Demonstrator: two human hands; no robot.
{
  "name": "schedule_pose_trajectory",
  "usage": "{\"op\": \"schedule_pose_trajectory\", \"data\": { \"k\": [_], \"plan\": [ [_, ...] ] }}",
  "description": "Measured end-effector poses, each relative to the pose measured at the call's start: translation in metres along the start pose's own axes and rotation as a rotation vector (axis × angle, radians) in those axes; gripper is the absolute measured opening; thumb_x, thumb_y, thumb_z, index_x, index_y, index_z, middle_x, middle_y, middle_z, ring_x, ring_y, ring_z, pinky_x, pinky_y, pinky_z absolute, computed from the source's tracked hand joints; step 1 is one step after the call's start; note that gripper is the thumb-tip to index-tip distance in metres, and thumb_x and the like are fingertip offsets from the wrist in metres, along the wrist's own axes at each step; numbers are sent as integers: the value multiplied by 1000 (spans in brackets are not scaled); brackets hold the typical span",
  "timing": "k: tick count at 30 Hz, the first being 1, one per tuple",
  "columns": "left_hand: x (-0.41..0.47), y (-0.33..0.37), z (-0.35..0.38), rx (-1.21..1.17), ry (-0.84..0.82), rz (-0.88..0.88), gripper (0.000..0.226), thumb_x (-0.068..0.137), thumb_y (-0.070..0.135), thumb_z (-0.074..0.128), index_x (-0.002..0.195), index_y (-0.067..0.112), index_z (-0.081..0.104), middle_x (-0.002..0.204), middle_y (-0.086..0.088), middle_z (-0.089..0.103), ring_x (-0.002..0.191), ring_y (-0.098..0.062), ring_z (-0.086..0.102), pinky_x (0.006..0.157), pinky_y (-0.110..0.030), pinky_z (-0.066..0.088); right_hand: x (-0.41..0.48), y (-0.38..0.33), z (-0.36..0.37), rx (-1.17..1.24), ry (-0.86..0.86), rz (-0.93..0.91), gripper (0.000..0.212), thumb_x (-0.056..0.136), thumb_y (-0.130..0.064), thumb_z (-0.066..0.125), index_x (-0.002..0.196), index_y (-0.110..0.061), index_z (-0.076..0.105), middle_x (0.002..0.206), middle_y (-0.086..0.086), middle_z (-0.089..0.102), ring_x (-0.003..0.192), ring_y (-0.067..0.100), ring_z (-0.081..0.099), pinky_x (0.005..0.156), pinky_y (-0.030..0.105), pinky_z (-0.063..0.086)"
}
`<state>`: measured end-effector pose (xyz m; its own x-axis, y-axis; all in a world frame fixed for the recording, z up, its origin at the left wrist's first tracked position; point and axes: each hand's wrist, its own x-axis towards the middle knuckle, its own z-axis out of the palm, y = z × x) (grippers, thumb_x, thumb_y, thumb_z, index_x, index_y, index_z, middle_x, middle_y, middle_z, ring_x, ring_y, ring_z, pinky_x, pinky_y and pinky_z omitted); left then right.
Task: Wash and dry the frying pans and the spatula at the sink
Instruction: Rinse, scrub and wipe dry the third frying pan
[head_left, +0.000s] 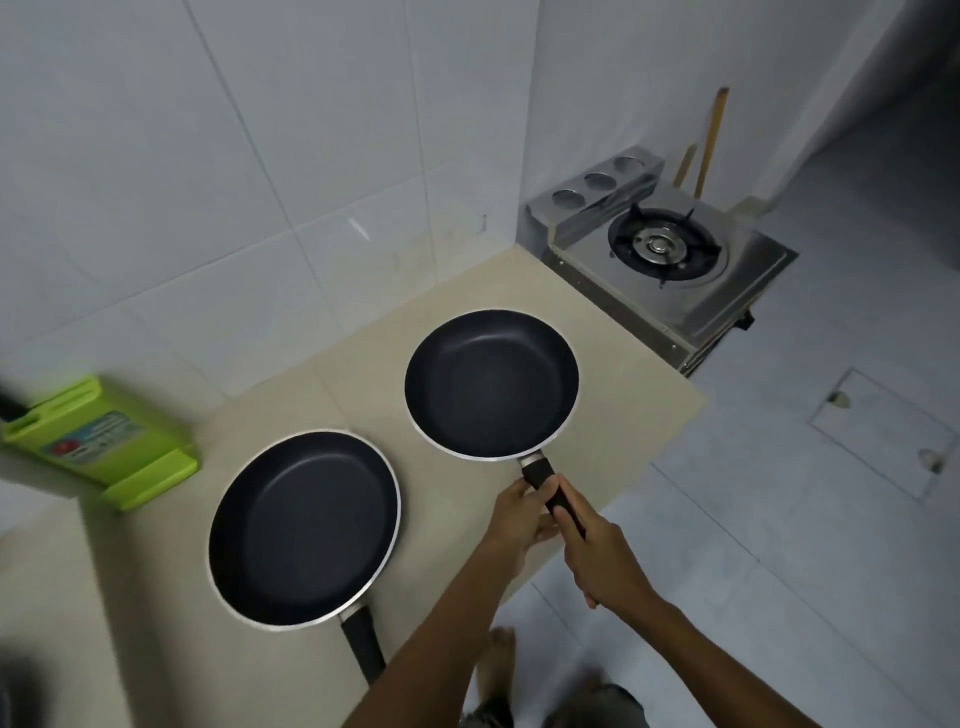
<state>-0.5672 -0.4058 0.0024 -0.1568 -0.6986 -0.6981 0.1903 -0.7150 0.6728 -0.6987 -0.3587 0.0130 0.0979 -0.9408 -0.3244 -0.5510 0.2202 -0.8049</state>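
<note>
Gripping smaller pan (491, 383) handle, both hands (563, 525) wrapped | larger pan (304, 527) left on counter (623, 374)

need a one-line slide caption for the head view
Both hands, left hand and right hand, grip the smaller frying pan's handle over the beige counter, beside the larger frying pan.

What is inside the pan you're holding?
Nothing shows inside the smaller pan: just its bare dark surface. Both hands, left hand and right hand, cover most of its handle.
</note>
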Motion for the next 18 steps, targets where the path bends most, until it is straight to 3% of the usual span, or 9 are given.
{"op": "schedule_pose_trajectory", "data": {
  "k": [2, 4, 5, 7, 9, 12, 15, 18],
  "plan": [
    [26, 2, 9, 8, 12, -21, 22, 99, 28, 65, 119, 19, 65, 113, -5, 73, 96, -26, 74, 93, -42, 59, 23, 15, -7, 6, -17, 29, 49, 108, -35, 42, 155, -39, 32, 86, -20, 71, 63, -6, 62, 61, 9, 49],
    [47, 1, 17, 34, 48, -38, 28, 98, 30, 66, 124, 19, 64, 115, -6, 73, 99, -29, 74, 97, -46, 57, 43, 33, -12, -5, -29, 49, 49, 107, -37, 42, 155, -39, 32, 124, -14, 67, 93, -4, 66, 81, 6, 51],
    [51, 0, 20, 40, 59, -37, 29, 98, 31, 65, 125, 19, 64, 115, -6, 74, 99, -28, 74, 97, -46, 57, 47, 40, -13, -18, -16, 34, 49, 107, -37, 42, 155, -38, 33, 129, -12, 65, 101, 1, 66, 90, 11, 52],
    [70, -1, 27, 12, 90, -41, 28, 99, 32, 65, 124, 20, 65, 114, -8, 75, 99, -30, 75, 97, -49, 57, 67, 53, -18, -20, -35, 25, 45, 106, -39, 43, 150, -41, 35, 128, -7, 67, 107, 8, 68, 98, 26, 56],
    [86, 1, 38, 19, 130, -45, 26, 98, 33, 65, 121, 21, 67, 112, -8, 76, 100, -33, 74, 97, -52, 57, 85, 69, -25, -7, -67, 50, 46, 104, -46, 43, 149, -45, 35, 128, -7, 68, 110, 12, 69, 99, 32, 56],
    [102, 10, 55, 26, 181, -25, 25, 98, 35, 65, 120, 23, 68, 110, -5, 77, 100, -29, 74, 97, -49, 58, 113, 92, -37, -75, -95, 46, 62, 95, -76, 28, 153, -55, 26, 141, -7, 61, 122, 17, 64, 104, 44, 54],
    [113, 16, 73, -9, 225, -8, 27, 100, 34, 63, 124, 24, 67, 112, -2, 77, 99, -24, 75, 89, -40, 61, 133, 116, -47, -169, -127, 21, 64, 89, -85, 15, 150, -65, 12, 132, -4, 68, 109, 22, 69, 91, 49, 58],
    [125, 15, 88, -10, 235, 3, 31, 99, 37, 63, 129, 27, 64, 114, -2, 76, 100, -23, 75, 90, -40, 61, 142, 134, -58, -225, -137, -42, 65, 95, -79, 13, 155, -57, 7, 115, -3, 74, 93, 17, 72, 82, 45, 61]
  ]
}}
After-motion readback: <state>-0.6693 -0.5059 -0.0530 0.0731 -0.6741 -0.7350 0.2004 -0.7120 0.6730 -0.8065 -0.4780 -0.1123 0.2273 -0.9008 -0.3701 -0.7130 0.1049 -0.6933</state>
